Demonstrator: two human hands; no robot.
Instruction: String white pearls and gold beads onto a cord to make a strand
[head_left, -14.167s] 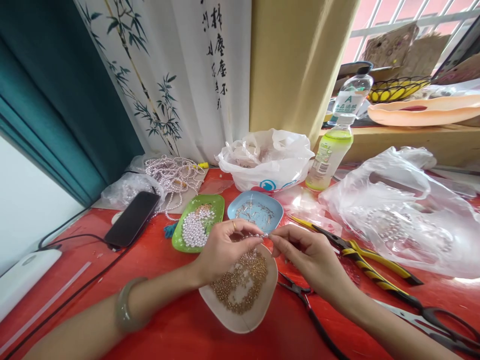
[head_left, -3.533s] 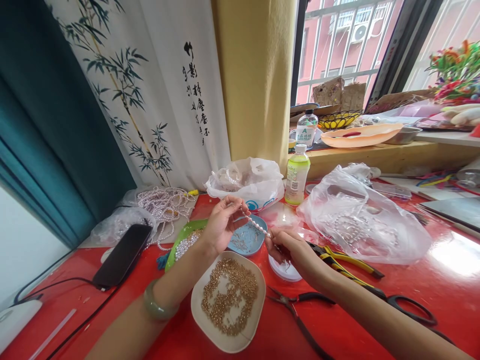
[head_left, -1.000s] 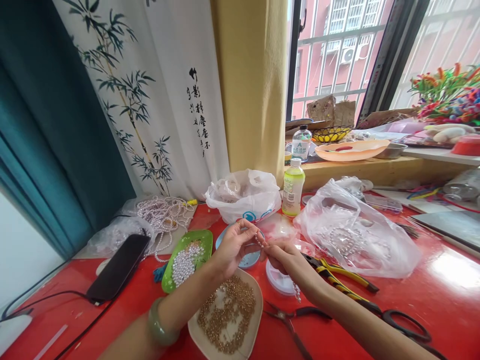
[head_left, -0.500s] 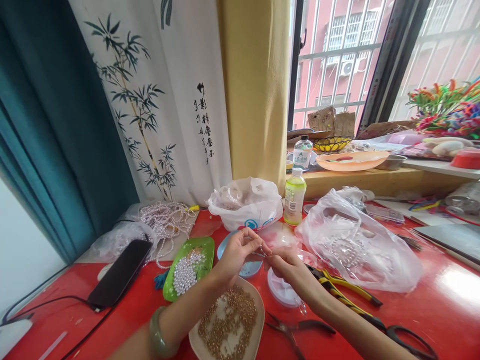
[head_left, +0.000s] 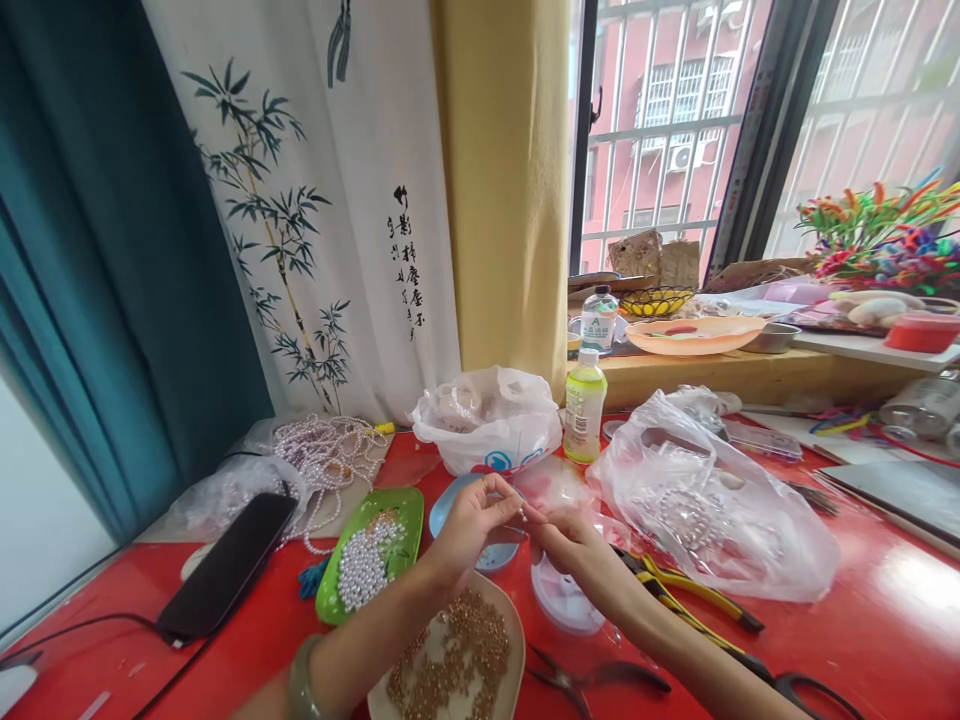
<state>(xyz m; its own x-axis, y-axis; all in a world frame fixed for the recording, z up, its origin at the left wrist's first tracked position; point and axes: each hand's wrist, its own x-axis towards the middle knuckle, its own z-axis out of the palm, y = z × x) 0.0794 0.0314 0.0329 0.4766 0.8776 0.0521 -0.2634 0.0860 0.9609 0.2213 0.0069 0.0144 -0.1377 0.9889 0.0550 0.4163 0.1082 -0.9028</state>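
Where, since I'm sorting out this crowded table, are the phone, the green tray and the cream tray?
Phone [head_left: 229,566]: head view, middle of its dark upper face.
Green tray [head_left: 412,522]: head view, bare part near its right edge.
Cream tray [head_left: 515,642]: head view, on its right rim.

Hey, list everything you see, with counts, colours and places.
Table: one, red, underneath.
Curtains: two, teal and white, back left.
Window: one, dark, back right.
Flowers: several, multicoloured, far right.
Bottles: two, green and clear, back.
Plastic bags: several, whitish, table back.
Bead strands: several, pale pink, back left.
Phone: one, black, left.
Tray: one, green, left, white beads.
Dish: one, cream, front, gold beads.
Plate: one, blue, centre.
Round case: one, whitish, centre.
Pliers: two, black and yellow-black, front right.
Scissors handle: one, black, bottom right.
Clutter: uncounted, mixed, right edge.
Bangle: one, pale green, left wrist.
Left grip: one, centre, pinching tiny beads.
Right grip: one, centre.
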